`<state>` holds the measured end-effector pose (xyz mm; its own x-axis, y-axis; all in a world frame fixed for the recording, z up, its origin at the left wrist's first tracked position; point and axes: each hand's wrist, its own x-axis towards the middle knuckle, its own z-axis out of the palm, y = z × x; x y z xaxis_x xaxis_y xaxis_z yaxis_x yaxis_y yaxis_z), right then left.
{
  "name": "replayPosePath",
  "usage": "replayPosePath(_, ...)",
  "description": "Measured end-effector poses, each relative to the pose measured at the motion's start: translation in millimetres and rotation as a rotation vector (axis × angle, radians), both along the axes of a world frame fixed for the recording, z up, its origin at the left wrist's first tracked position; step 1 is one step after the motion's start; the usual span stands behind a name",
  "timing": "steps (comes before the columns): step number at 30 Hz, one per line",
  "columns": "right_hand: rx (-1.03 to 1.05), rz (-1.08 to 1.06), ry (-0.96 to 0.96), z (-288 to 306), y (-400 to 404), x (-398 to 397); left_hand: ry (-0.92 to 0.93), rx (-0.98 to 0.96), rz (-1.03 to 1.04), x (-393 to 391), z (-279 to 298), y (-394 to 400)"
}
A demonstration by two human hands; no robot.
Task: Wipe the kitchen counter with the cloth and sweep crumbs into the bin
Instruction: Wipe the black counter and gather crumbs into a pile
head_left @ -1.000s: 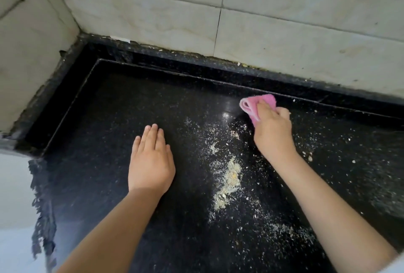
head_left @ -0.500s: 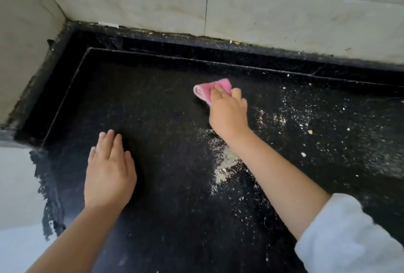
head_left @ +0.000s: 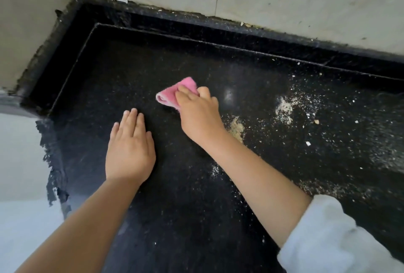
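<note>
A person's right hand (head_left: pixel 197 115) grips a folded pink cloth (head_left: pixel 175 93) mid-worktop, wiping the black speckled stone worktop (head_left: pixel 109 71). The left hand (head_left: pixel 129 148) rests flat, fingers together. Pale crumbs (head_left: pixel 284 108) toward the right edge likely need sweeping next.

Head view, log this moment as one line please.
step: wiping | right hand: grips pink cloth on black counter | left hand: flat on counter | crumbs: right of cloth | bin: not visible

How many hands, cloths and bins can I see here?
Hands: 2, the left hand flat on the counter, the right hand holding the cloth
Pink cloth: 1
Bins: 0 in view
Total: 3
</note>
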<state>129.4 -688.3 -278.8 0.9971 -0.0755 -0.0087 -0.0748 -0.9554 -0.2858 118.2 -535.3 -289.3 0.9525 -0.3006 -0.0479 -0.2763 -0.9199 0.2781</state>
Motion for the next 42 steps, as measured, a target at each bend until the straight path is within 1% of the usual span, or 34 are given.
replayPosePath(2,-0.009,-0.114,-0.018,-8.1,-28.5,-6.7,0.024,0.010,0.004,-0.2,1.7,-0.7)
replayPosePath(5,-0.059,-0.383,0.018,-5.1,-90.6,-29.1,0.047,0.013,0.010,-0.3,4.1,0.0)
replayPosePath(7,0.018,-0.572,0.046,7.5,-118.6,-41.6,0.062,0.006,0.005,1.4,6.3,0.3)
replayPosePath(8,0.062,-0.627,0.046,12.7,-124.3,-45.9,0.084,-0.008,-0.001,1.8,7.9,-0.1)
replayPosePath(10,0.068,-0.602,0.009,22.9,-114.5,-46.1,0.118,-0.086,0.018,0.6,12.7,2.5)
replayPosePath(12,0.087,-0.447,-0.060,30.3,-79.9,-39.0,0.087,-0.124,0.044,-5.1,17.9,11.8)
replayPosePath(14,0.085,-0.239,-0.105,32.1,-33.9,-29.3,0.050,-0.090,0.082,-15.7,19.0,25.2)
replayPosePath(17,0.052,0.053,-0.121,30.9,42.1,-10.2,0.068,-0.040,0.141,-38.7,17.7,51.9)
replayPosePath(20,0.050,0.191,-0.094,19.5,94.4,8.8,0.062,-0.029,0.186,-57.9,14.4,71.9)
replayPosePath(22,0.030,0.188,-0.061,9.6,105.8,18.4,0.077,-0.016,0.208,-65.3,13.3,78.3)
replayPosePath(25,0.033,0.071,-0.053,0.2,87.2,14.4,0.067,-0.025,0.231,-70.9,12.0,77.2)
replayPosePath(29,-0.019,-0.135,-0.028,-3.8,19.9,-22.1,0.023,-0.006,0.189,-71.2,14.0,59.9)
replayPosePath(33,-0.064,-0.411,0.071,3.4,-54.6,-65.1,0.015,-0.016,0.117,-71.2,14.8,40.5)
replayPosePath(35,-0.064,-0.495,0.111,11.1,-81.2,-77.1,0.025,-0.026,0.087,-75.6,12.8,31.8)
replayPosePath(37,-0.015,-0.542,0.071,19.9,-89.8,-84.9,0.035,-0.023,0.064,-82.6,9.1,24.6)
replayPosePath(39,0.066,-0.490,-0.027,27.2,-70.8,-92.7,0.047,-0.013,0.068,-89.1,5.7,22.1)
replayPosePath(42,0.073,-0.159,-0.165,22.2,-6.1,-109.6,0.036,-0.033,0.082,-91.1,3.3,22.2)
